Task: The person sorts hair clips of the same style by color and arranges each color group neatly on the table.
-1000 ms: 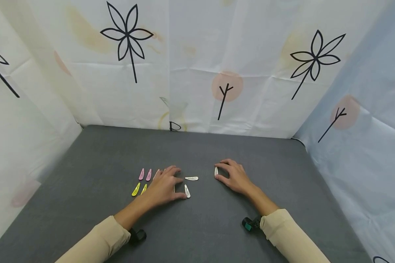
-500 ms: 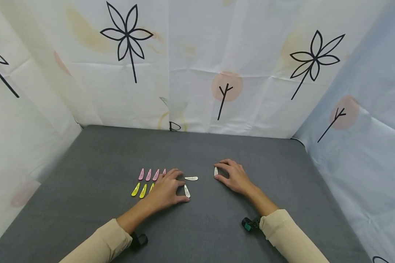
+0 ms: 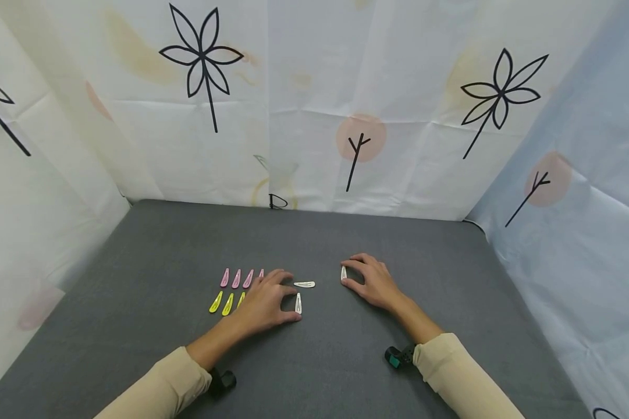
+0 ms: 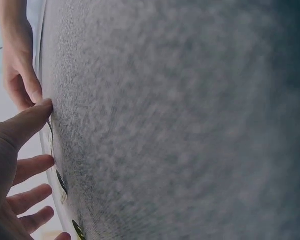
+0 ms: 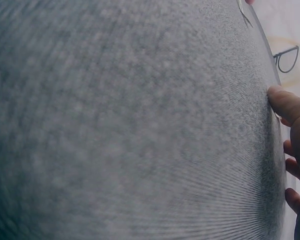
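Observation:
On the grey table, my left hand (image 3: 266,301) pinches a white snap hair clip (image 3: 298,303) lengthwise, thumb at its near end and index finger at its far end. The left wrist view shows that thumb (image 4: 32,120) low against the cloth, other fingers spread. To the right, my right hand (image 3: 373,281) holds another white hair clip (image 3: 344,273) end to end between thumb and index finger. Between the hands lies a third white hair clip (image 3: 305,284), turned sideways. In the right wrist view the right thumb (image 5: 287,105) touches the table and hides most of its clip.
Left of the left hand, a row of pink hair clips (image 3: 236,278) lies above a row of yellow hair clips (image 3: 227,304); the hand covers part of both rows. White patterned curtains (image 3: 314,105) stand around the table's (image 3: 314,378) back and sides.
My left hand has shifted slightly right and toward me, uncovering more pink and yellow clips. The white clip at its fingers has turned from slanted to straight. The right hand stays in place.

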Motion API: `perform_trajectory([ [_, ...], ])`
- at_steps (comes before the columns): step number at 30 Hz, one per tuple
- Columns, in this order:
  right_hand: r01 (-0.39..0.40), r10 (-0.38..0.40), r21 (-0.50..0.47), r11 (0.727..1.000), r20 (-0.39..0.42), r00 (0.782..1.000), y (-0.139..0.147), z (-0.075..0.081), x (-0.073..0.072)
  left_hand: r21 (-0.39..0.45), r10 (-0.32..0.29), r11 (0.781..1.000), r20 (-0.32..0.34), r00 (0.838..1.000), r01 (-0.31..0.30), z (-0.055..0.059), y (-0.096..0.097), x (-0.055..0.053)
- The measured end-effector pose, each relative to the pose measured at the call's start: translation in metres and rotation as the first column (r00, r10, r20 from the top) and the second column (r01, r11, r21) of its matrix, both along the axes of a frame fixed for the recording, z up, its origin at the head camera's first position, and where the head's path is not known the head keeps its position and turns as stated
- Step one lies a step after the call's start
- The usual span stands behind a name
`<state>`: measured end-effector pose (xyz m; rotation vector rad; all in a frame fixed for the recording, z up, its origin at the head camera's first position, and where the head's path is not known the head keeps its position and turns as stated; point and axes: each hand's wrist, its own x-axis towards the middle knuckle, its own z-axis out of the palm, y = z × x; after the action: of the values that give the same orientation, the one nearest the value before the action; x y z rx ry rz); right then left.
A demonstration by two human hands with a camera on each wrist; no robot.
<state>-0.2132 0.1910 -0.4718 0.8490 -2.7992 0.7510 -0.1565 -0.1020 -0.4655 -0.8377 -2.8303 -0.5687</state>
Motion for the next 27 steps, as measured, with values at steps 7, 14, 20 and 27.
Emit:
perform_trajectory([
  [7, 0.003, -0.003, 0.004, 1.000, 0.004, 1.000, 0.000, 0.000, -0.001, 0.007, -0.016, 1.000, 0.071, 0.997, 0.016, 0.001, -0.001, -0.006],
  [14, -0.001, 0.001, -0.006, 1.000, 0.006, 1.000, 0.000, 0.000, -0.001, 0.040, -0.034, 0.999, 0.099, 0.994, 0.031, 0.001, -0.003, -0.009],
  [20, 0.002, -0.002, 0.001, 1.000, 0.001, 1.000, 0.000, 0.000, -0.001, 0.051, -0.004, 0.999, 0.105, 0.995, -0.001, 0.004, -0.011, -0.008],
  [27, 0.003, -0.003, -0.004, 1.000, -0.003, 1.000, -0.001, 0.001, 0.001, 0.041, -0.004, 0.999, 0.109, 0.994, -0.001, 0.005, -0.017, -0.006],
])
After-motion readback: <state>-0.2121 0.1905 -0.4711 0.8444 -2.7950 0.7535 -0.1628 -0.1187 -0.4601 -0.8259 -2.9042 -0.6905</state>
